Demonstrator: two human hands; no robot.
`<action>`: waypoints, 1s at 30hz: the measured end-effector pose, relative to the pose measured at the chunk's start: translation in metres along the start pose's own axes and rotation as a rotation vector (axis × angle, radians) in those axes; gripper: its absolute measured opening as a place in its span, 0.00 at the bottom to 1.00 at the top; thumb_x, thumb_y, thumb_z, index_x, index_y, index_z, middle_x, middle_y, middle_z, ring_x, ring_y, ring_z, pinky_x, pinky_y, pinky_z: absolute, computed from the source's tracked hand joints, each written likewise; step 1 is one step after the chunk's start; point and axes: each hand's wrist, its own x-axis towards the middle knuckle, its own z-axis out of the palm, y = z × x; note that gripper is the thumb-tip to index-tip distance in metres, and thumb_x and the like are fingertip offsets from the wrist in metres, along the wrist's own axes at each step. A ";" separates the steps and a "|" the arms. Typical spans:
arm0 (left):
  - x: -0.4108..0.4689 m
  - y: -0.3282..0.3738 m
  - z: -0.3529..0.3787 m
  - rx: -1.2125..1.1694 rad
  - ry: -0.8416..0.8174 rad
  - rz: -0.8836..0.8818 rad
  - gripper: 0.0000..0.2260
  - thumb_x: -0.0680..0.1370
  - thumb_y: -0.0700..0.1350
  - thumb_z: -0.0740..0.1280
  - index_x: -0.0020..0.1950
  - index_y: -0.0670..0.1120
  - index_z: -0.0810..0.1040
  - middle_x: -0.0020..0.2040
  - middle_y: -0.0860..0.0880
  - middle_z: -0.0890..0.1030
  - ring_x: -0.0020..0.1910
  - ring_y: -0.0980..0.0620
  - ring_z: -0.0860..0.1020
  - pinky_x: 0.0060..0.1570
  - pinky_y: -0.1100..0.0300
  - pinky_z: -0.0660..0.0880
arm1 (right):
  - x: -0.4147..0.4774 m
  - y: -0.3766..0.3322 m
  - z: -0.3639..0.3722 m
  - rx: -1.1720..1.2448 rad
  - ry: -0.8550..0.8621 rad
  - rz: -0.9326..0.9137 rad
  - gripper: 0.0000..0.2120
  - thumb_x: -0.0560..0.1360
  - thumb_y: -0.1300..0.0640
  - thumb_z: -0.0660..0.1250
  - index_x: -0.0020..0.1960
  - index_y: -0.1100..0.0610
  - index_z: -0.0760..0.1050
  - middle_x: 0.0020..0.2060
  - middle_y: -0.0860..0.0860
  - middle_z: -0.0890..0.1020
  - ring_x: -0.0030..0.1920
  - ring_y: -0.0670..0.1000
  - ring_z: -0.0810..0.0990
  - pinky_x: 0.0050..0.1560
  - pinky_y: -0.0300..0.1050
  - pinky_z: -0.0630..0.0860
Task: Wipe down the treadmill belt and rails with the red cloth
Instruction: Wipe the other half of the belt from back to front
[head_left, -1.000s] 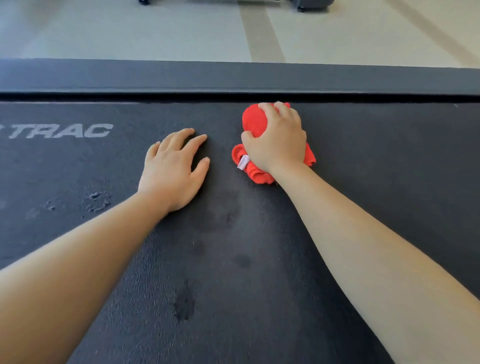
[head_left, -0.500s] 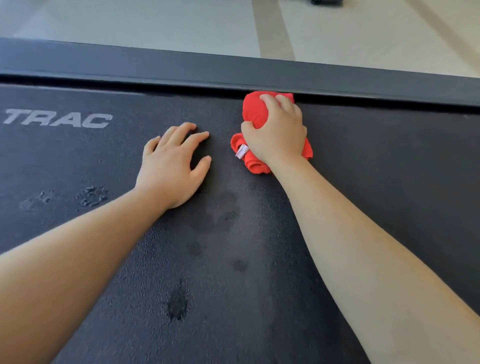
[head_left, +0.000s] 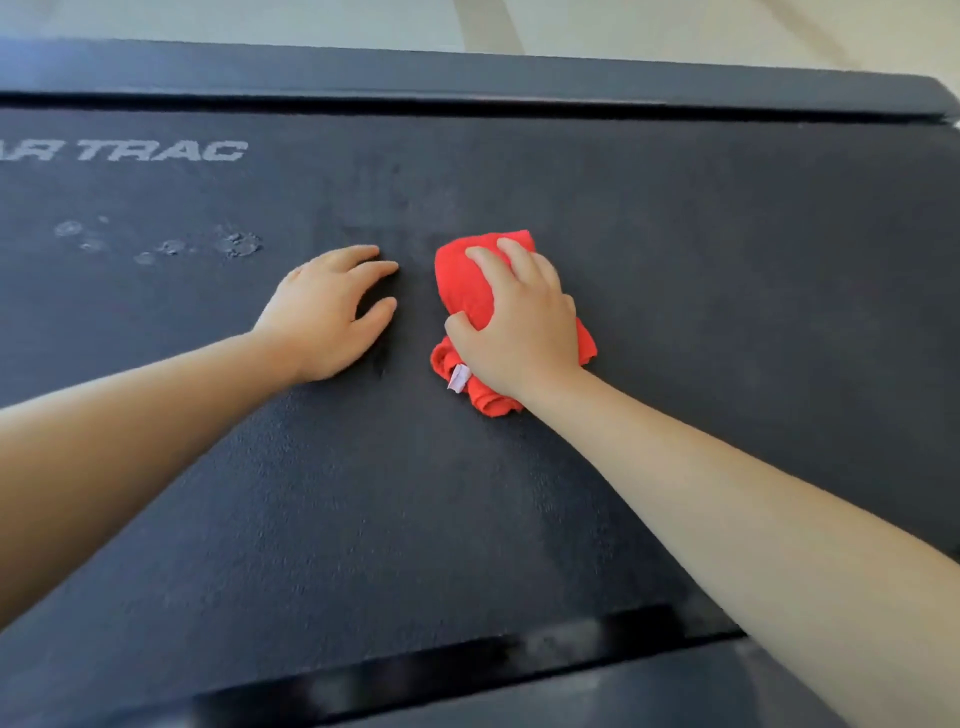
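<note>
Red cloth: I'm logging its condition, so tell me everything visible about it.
The cloth is bright red, soft-looking fabric, bunched into a wad with rolled folds at its near end, where a small pale tag sticks out. It lies on the belt, clear of the rails. The right hand grips its middle, fingers curled over it.

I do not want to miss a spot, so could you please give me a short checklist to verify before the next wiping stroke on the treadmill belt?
1. The right hand grips the red cloth: ok.
2. The cloth is in contact with the belt: ok, it lies bunched on it.
3. The left hand is apart from the cloth: ok, it rests flat on the belt beside it.
4. The pale marks left of the left hand are wiped: not ok, they show on the belt.
5. The far rail is wiped: cannot tell.
6. The belt is stopped: cannot tell.
</note>
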 end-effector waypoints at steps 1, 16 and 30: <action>-0.021 0.003 -0.001 0.004 -0.027 0.017 0.22 0.78 0.50 0.61 0.71 0.48 0.67 0.74 0.47 0.64 0.73 0.46 0.61 0.71 0.47 0.58 | -0.015 -0.002 -0.002 0.002 0.004 -0.005 0.28 0.70 0.48 0.65 0.69 0.49 0.67 0.71 0.49 0.65 0.70 0.52 0.60 0.59 0.55 0.65; -0.179 0.030 0.000 0.082 -0.117 -0.011 0.28 0.76 0.60 0.47 0.74 0.52 0.61 0.76 0.52 0.58 0.75 0.49 0.55 0.72 0.51 0.48 | -0.136 -0.015 -0.024 0.005 -0.067 -0.185 0.29 0.66 0.47 0.62 0.67 0.49 0.69 0.70 0.50 0.67 0.71 0.52 0.62 0.58 0.53 0.68; -0.175 0.028 0.001 0.053 -0.052 0.018 0.28 0.74 0.60 0.51 0.72 0.52 0.65 0.74 0.53 0.62 0.73 0.51 0.60 0.69 0.52 0.53 | -0.105 -0.025 -0.011 0.017 -0.062 -0.180 0.29 0.68 0.47 0.63 0.68 0.51 0.68 0.71 0.52 0.66 0.71 0.54 0.62 0.60 0.55 0.67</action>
